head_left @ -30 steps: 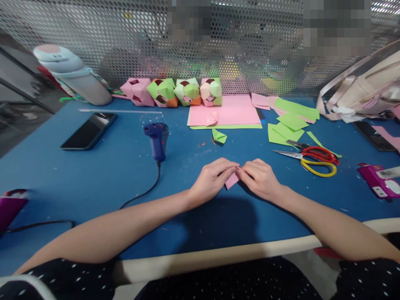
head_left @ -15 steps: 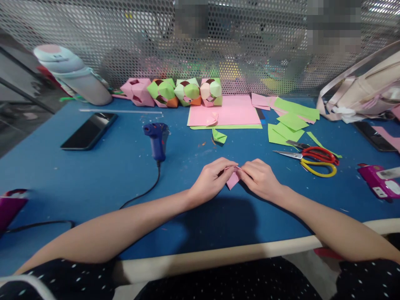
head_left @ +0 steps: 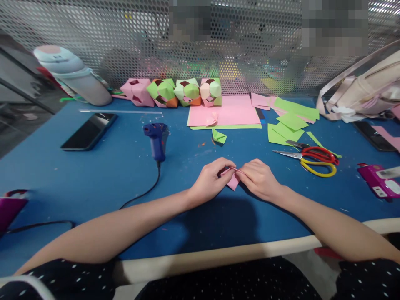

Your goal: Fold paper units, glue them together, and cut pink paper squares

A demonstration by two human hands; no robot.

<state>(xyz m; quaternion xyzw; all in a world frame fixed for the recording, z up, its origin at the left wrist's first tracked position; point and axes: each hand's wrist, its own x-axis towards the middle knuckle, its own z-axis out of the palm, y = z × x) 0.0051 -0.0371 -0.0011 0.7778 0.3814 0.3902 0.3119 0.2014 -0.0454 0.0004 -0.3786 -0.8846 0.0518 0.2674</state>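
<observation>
A small folded piece of pink paper (head_left: 233, 182) is held between both hands above the blue table. My left hand (head_left: 213, 179) pinches its left side between thumb and fingers. On the other side, my right hand (head_left: 258, 177) grips the right edge with fingers curled, so part of the paper is hidden. Beyond the hands lies a folded green paper piece (head_left: 219, 136). A folded pink paper piece (head_left: 212, 120) rests on a stack of pink sheets (head_left: 237, 109) with green beneath.
A blue glue gun (head_left: 158, 141) with a cord stands to the left, near a phone (head_left: 90, 131). Scissors (head_left: 318, 160), a cutter (head_left: 296, 144) and green paper pieces (head_left: 286, 131) lie to the right. Folded paper balls (head_left: 162, 92) line the perforated screen (head_left: 237, 54). A purple power strip (head_left: 379, 181) sits far right.
The pink paper has shifted and turned slightly between my fingers, its lower corner now a little further right. My left fingertips have drawn back slightly from the right hand. Other things stay put.
</observation>
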